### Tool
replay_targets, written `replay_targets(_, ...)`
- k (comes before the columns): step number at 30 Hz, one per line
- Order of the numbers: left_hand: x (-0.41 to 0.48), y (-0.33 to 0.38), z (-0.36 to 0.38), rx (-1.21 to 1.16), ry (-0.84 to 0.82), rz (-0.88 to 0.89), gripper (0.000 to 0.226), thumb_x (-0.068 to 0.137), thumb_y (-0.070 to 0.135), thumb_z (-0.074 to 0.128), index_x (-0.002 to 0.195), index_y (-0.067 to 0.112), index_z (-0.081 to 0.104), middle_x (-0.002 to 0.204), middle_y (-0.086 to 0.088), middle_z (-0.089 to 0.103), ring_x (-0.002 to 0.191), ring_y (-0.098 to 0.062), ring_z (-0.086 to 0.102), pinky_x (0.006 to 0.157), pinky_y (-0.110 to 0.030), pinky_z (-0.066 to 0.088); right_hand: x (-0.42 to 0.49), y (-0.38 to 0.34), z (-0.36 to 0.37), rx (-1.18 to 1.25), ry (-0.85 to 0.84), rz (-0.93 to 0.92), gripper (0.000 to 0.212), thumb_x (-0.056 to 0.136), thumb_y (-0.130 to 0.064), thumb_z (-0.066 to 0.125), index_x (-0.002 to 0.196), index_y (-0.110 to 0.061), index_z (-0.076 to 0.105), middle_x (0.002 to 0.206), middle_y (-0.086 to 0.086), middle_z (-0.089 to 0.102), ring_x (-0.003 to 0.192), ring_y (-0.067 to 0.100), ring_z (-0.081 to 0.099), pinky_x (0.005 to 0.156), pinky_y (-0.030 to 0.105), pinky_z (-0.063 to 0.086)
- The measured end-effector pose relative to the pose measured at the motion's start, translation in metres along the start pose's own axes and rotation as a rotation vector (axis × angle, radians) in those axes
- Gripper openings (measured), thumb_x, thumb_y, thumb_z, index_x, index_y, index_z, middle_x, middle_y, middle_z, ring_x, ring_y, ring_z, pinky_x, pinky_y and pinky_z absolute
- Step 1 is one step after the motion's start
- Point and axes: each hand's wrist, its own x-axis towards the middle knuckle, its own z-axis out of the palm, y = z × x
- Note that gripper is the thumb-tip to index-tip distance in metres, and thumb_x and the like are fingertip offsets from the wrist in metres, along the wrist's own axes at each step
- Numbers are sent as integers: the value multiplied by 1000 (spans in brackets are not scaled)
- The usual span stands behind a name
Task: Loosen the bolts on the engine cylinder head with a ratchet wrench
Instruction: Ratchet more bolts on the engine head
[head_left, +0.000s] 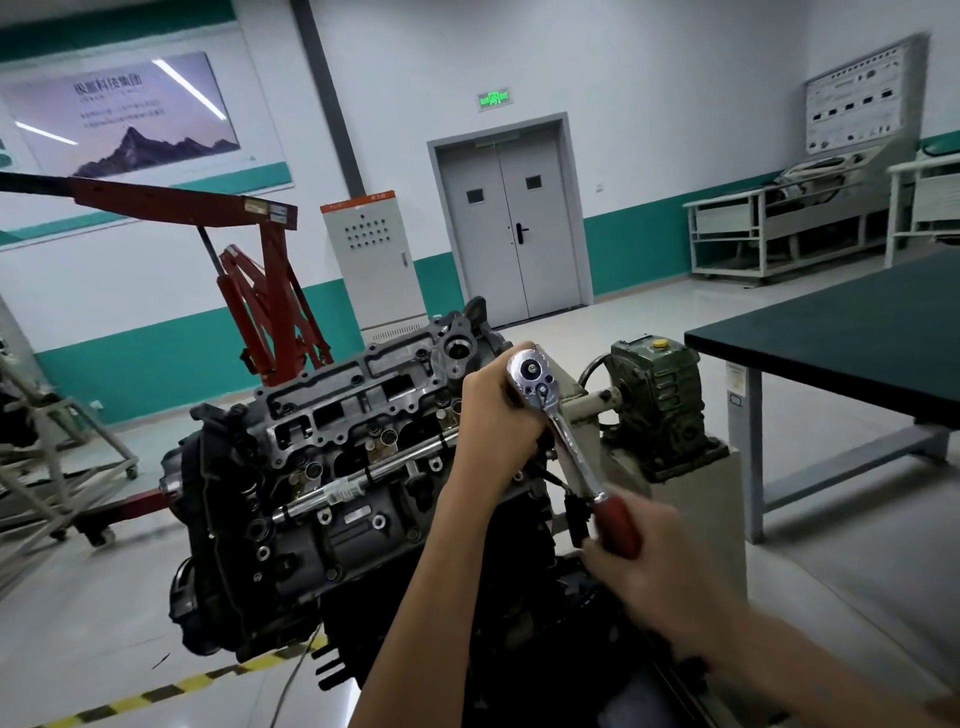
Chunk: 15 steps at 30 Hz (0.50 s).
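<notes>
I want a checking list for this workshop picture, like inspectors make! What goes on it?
Surface: grey floor with a yellow-black stripe; dark table at right.
Job's things: ratchet wrench at the cylinder head's right end; bolt hidden.
Clutter: long metal bar lying across the cylinder head.
Hands: left hand grips the wrench's head; right hand, blurred, grips its red handle.
Cables: black wires beside the engine; thin cable on the floor.
Surroundings: red engine crane, grey cabinet, double door.
</notes>
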Motion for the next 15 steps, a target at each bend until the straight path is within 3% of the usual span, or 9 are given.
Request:
replay_targets(3, -1, 1, 1, 3, -4, 5, 37, 73, -12, 63, 57, 17, 44, 52, 10, 45, 51, -4, 37, 50, -19, 32, 27, 10, -64, -310, -159, -171, 32, 77, 0, 65, 73, -28, 50, 55, -7, 51, 46, 5, 49, 47, 11, 40)
replay_targets(6, -1, 5, 1, -37, -3, 9, 26, 76, -8, 66, 60, 2, 48, 56, -5, 47, 54, -7, 36, 51, -22, 32, 68, 7, -107, -661, -116, -330, 27, 72, -3, 69, 84, -22, 53, 60, -13, 52, 48, 2, 49, 51, 8, 37)
replay_targets(9, -1, 6, -1, -28, -9, 4, 25, 77, -7, 66, 62, 7, 52, 59, -4, 50, 55, -8, 39, 53, -22, 34, 89, 2, -116, -841, -7, -390, 27, 68, -9, 73, 90, -9, 58, 63, 4, 60, 52, 19, 53, 53, 24, 38)
replay_targets(12, -4, 3, -1, -40, -3, 24, 21, 75, -8, 65, 65, 6, 53, 58, 0, 50, 55, -8, 40, 53, -22, 35, 66, 11, -95, -717, 47, -299, 24, 68, -5, 71, 87, -11, 57, 61, -2, 56, 49, 14, 52, 51, 18, 35)
replay_targets(15, -7, 3, 4, 22, 62, 118, 13, 71, -1, 65, 71, 3, 52, 61, -2, 53, 57, -16, 43, 55, -24, 36, 25, 11, -49, -387, 66, -70, 21, 75, -7, 68, 80, -22, 54, 58, -7, 54, 48, 6, 51, 46, 15, 40)
